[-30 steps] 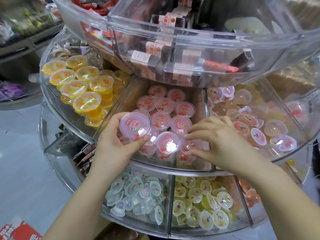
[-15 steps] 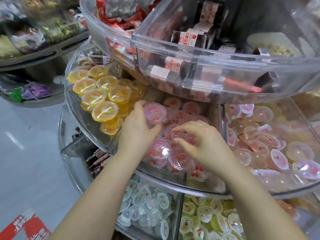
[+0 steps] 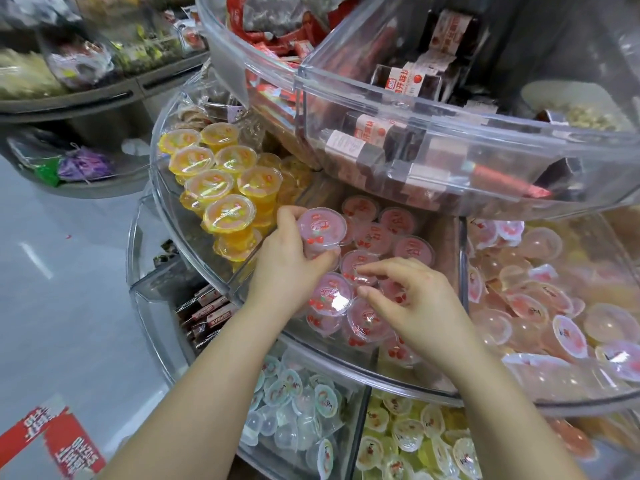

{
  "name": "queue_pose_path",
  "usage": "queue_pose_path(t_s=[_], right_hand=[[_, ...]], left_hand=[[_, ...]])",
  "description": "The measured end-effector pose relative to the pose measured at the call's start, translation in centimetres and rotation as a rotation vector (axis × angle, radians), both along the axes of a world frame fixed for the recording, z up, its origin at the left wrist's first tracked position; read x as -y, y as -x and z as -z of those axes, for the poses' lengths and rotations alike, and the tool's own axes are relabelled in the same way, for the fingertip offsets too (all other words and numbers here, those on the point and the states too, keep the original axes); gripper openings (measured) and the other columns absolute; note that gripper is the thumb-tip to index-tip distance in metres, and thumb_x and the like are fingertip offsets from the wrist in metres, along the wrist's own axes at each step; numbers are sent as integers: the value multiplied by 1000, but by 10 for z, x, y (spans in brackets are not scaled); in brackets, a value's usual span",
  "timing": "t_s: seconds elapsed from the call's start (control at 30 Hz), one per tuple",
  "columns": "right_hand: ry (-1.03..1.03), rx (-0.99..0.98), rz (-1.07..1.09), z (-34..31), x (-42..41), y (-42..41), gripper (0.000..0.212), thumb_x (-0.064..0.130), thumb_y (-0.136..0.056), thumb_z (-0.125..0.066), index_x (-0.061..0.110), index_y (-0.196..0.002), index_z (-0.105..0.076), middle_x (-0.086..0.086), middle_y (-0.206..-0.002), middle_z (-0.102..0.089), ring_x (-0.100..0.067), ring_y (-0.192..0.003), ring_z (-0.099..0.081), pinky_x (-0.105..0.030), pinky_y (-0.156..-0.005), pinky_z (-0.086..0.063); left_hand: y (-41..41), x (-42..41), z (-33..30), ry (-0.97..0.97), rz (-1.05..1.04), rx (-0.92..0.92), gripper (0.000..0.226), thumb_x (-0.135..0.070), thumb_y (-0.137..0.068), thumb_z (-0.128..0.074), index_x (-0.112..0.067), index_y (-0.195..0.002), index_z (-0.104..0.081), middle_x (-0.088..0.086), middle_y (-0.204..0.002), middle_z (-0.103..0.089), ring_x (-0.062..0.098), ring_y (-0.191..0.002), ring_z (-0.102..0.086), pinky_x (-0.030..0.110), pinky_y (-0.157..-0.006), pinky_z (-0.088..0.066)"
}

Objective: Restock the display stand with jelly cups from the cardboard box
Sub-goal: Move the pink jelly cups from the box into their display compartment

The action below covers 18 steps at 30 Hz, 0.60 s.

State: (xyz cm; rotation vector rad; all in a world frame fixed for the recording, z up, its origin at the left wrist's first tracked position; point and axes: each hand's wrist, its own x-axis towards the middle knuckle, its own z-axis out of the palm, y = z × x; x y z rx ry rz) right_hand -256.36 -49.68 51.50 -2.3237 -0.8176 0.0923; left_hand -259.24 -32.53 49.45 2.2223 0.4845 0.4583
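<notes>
A clear round display stand [image 3: 398, 382] has several tiers split into compartments. In the middle tier, one compartment holds several pink cherry jelly cups [image 3: 398, 221] standing lid up. My left hand [image 3: 287, 261] grips one pink jelly cup [image 3: 322, 228] at the compartment's left side, above the other cups. My right hand [image 3: 412, 299] hovers over the front cups with fingers spread, fingertips touching the lid of a cup [image 3: 358, 266]. The cardboard box is out of view.
Yellow jelly cups [image 3: 221, 178] fill the compartment to the left; loose pink cups [image 3: 540, 306] lie to the right. The upper tier [image 3: 415, 109] overhangs the pink compartment. Small cups [image 3: 298, 403] fill the lower tier. Grey floor lies to the left.
My left hand has carried the pink cup from the compartment's front toward its back left. My right hand has shifted from the front right cups to the middle ones. The camera has moved closer.
</notes>
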Motion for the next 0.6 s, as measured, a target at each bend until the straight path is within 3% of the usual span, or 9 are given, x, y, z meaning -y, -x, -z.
queue_pose_path(t_s=[0.17,0.27,0.43,0.53,0.6], right_hand=[[-6,3,4,-2,0,-1,22,26,-81,-69,26,-103,-71,17,-98,-66,-1,-95,-56,-19,-90,-40],[-9,6,2,-4,-1,-1,22,26,-81,-69,26,-103,-71,17,-98,-66,2,-93,-54,-18,-89,-40],[-21,36,17,-8,0,3,24,27,-81,-68,26,-105,-69,23,-96,-61,2,-97,-53,-4,-85,-34],[-102,85,24,-13,-7,15,22,25,-82,-68,26,-104,-69,22,-95,-62,2,-95,-54,-4,-85,-36],[-195,78,-2,-16,-20,30,19,20,-82,-68,26,-100,-69,21,-91,-63,0,-88,-55,-8,-79,-40]], left_hand=[[0,-5,1,124,101,15,52,-27,-73,-75,-27,-119,-50,-12,-103,-64,3,-90,-60,8,-71,-46],[-1,-7,-1,195,152,-14,65,-25,-77,-72,-28,-133,-39,-17,-110,-56,2,-102,-55,2,-75,-39],[19,-8,-7,177,174,-2,88,-21,-76,-75,-26,-145,-20,-9,-137,-46,0,-117,-45,18,-94,-36],[52,-8,-9,235,133,138,70,-19,-78,-71,-34,-137,-35,-13,-132,-51,1,-115,-54,24,-97,-44],[84,-11,-8,309,116,231,52,-24,-78,-68,-47,-120,-47,-19,-118,-60,0,-106,-60,19,-90,-49]])
